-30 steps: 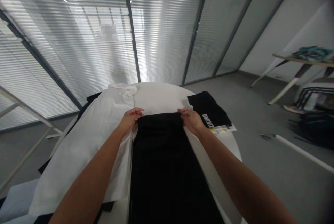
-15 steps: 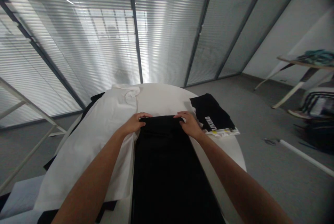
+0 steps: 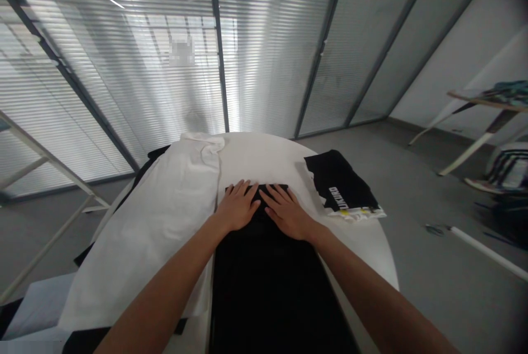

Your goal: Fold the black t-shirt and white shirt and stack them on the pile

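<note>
A long black garment (image 3: 264,282) lies folded lengthwise down the middle of a round white table (image 3: 371,233). My left hand (image 3: 239,206) rests flat on its far end, fingers stretched out. Beside it, my right hand (image 3: 284,210) also lies flat on the far end of the garment, fingers spread. Neither hand holds anything. The two hands nearly touch at the middle of the far edge.
A white garment (image 3: 165,216) is spread over the table's left half. A folded black shirt with white lettering (image 3: 340,186) sits on a small stack at the table's right edge. Glass walls with blinds stand behind. Another table (image 3: 478,106) and bags stand at the far right.
Both hands let go of the far corners of the black garment and slid inward. They now lie flat and open, side by side, on its far end.
</note>
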A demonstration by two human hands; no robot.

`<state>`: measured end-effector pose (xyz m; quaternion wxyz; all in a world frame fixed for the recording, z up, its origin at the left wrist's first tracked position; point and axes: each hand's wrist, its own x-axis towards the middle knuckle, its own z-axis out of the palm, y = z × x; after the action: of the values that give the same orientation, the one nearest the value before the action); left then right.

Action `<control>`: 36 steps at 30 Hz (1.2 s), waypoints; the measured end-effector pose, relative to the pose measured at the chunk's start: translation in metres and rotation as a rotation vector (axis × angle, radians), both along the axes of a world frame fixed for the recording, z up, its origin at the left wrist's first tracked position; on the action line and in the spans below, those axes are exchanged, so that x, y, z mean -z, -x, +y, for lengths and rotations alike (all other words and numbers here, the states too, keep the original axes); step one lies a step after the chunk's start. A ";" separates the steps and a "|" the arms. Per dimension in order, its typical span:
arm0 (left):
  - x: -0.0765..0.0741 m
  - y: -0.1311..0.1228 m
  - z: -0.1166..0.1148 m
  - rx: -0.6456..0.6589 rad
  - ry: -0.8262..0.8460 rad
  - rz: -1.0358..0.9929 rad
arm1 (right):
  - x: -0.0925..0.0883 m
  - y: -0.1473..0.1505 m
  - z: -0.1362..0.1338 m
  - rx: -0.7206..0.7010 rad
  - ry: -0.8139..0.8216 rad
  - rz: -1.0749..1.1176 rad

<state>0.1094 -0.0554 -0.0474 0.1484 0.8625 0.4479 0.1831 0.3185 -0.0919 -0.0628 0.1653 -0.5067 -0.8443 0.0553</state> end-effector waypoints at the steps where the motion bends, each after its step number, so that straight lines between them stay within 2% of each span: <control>1: 0.005 0.000 0.000 0.005 0.023 0.019 | 0.003 0.000 0.000 -0.011 0.016 -0.019; 5: 0.013 0.010 0.008 0.040 0.101 0.071 | 0.004 -0.009 0.001 -0.018 0.084 -0.042; 13: 0.003 0.016 0.010 0.062 0.196 0.138 | -0.008 -0.025 0.002 0.044 0.291 -0.040; 15: 0.002 0.017 0.011 0.078 0.194 0.121 | -0.010 -0.027 0.005 0.064 0.272 0.013; 18: -0.002 0.021 0.014 0.071 0.168 0.062 | -0.011 -0.028 0.012 0.176 0.130 0.135; 22: -0.010 0.027 0.019 -0.026 0.116 -0.097 | -0.010 -0.030 0.018 0.328 -0.050 0.179; 25: -0.011 0.031 0.023 -0.192 0.023 -0.147 | -0.005 -0.031 0.019 0.305 -0.063 0.110; 27: -0.009 0.034 0.026 -0.261 -0.016 -0.076 | -0.002 -0.031 0.019 0.247 -0.044 0.061; 31: -0.004 0.041 0.031 -0.242 0.016 0.059 | 0.003 -0.033 0.019 0.206 0.022 0.007; 36: -0.005 0.046 0.034 -0.236 0.063 0.076 | 0.002 -0.037 0.023 0.289 -0.019 0.052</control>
<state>0.0633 -0.0212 -0.0427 0.1357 0.8051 0.5569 0.1526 0.3558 -0.0689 -0.0645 0.1980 -0.6198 -0.7585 0.0362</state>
